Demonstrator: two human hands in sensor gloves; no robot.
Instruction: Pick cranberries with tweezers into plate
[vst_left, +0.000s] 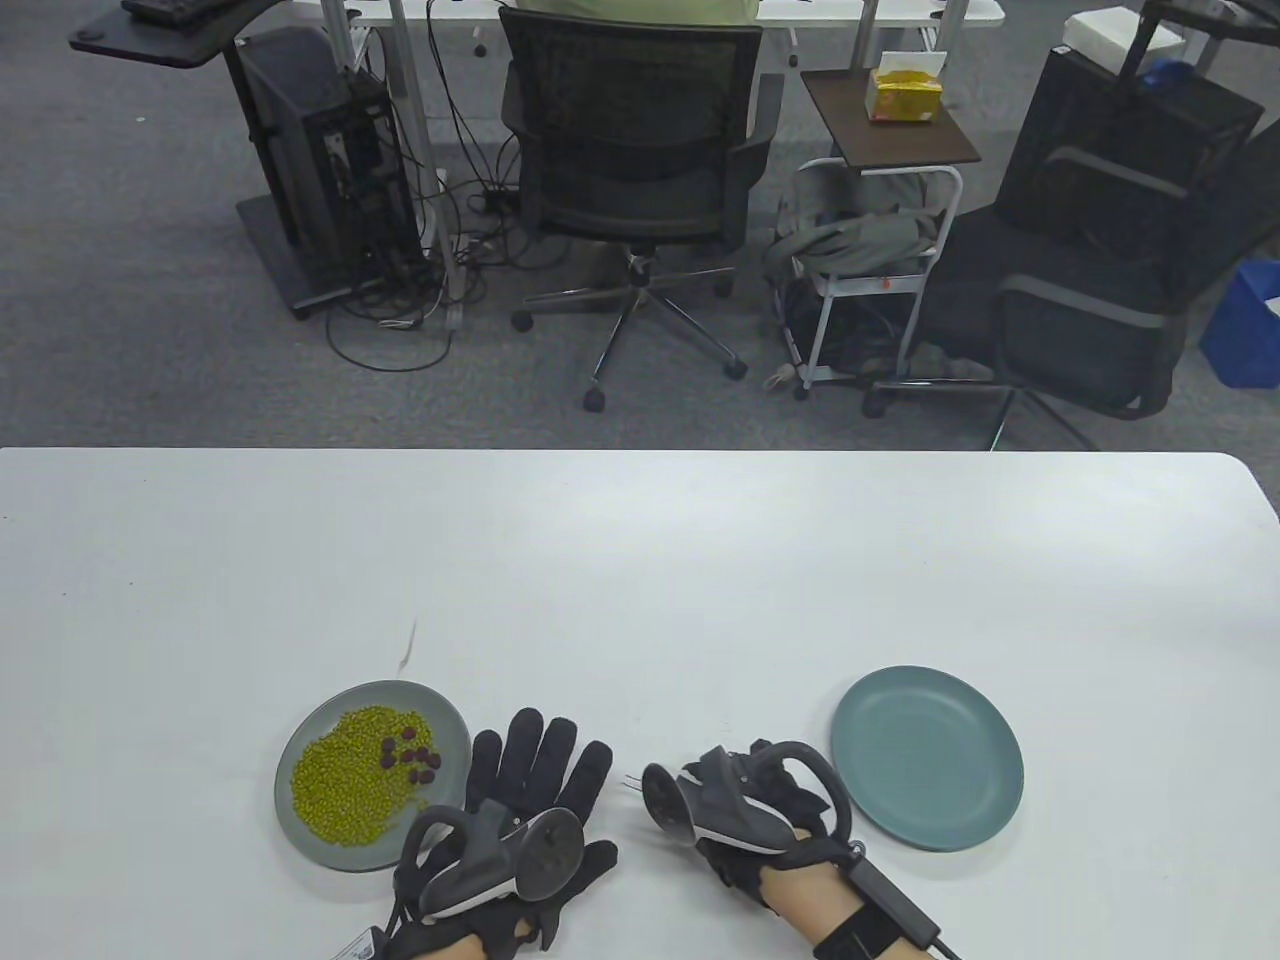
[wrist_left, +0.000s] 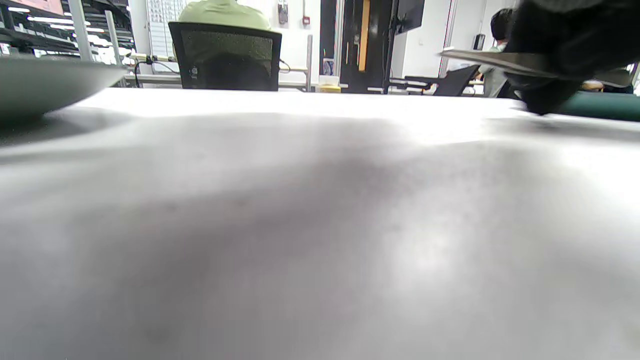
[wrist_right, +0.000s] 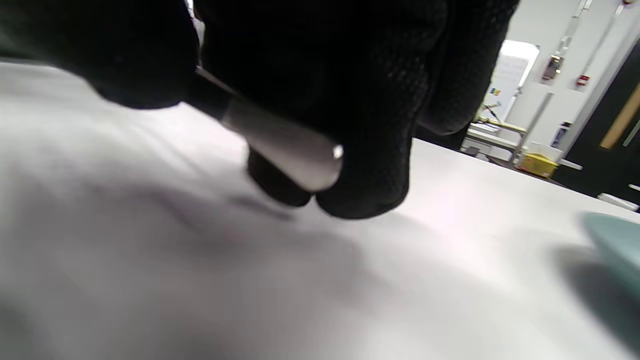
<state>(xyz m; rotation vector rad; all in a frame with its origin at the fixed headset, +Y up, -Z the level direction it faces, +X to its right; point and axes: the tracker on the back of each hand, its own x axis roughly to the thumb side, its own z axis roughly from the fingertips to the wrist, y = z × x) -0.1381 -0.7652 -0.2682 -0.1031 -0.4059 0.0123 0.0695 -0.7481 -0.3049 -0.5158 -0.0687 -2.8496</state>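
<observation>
Metal tweezers (wrist_right: 280, 145) gripped in my right hand (vst_left: 745, 815), left hand (vst_left: 520, 810) flat, holding nothing; cranberries (vst_left: 412, 756) could slip, tips dragging green beans (vst_left: 355, 780) along.

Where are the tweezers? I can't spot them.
In the right hand, near the table's front edge between the two plates; the table view shows only their tips, pointing left.

Place: an office.
Floor: grey carpet (vst_left: 150, 330).
Seating: mesh swivel chair (vst_left: 640, 170) on castors.
Equipment: computer tower (vst_left: 330, 150) with tangled cables (vst_left: 470, 230) under desks.
Extras: tissue box (vst_left: 905, 90) on a side table (vst_left: 890, 120).
</observation>
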